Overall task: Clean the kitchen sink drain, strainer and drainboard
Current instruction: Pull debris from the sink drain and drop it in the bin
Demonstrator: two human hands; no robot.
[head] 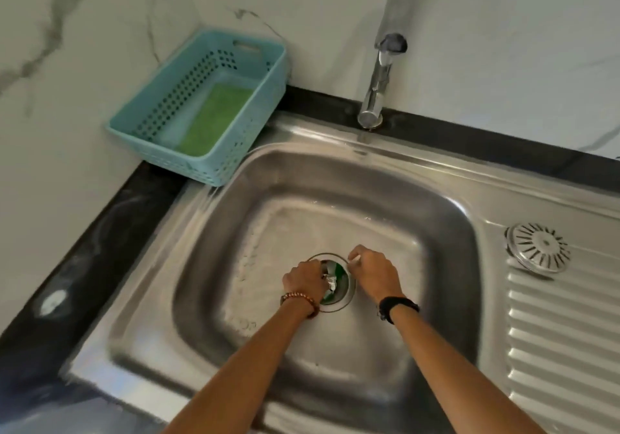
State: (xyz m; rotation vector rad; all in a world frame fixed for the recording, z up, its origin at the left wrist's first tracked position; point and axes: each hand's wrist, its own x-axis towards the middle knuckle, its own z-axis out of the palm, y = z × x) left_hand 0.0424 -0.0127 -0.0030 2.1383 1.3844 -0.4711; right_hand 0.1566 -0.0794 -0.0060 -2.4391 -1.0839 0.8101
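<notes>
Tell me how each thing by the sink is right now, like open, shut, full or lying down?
Drain: open, strainer out, green and silvery bits inside.
Strainer: out of the drain, lying on the drainboard.
Tap: no water visibly running.
Basket: upright on the counter, green scrub pad lying inside.
Left hand: curled on a silvery bit at the drain.
Right hand: curled, pinching something small and pale.

A stainless-steel sink (208, 239), its floor filmed with whitish residue, sits in a dark countertop. At the centre of the basin the round drain (335, 304) stands uncovered, with something green and a crumpled silvery scrap showing inside the opening. The round slotted metal strainer (538, 247) lies on the ribbed drainboard (563, 339) to the basin's right, at its far end.
</notes>
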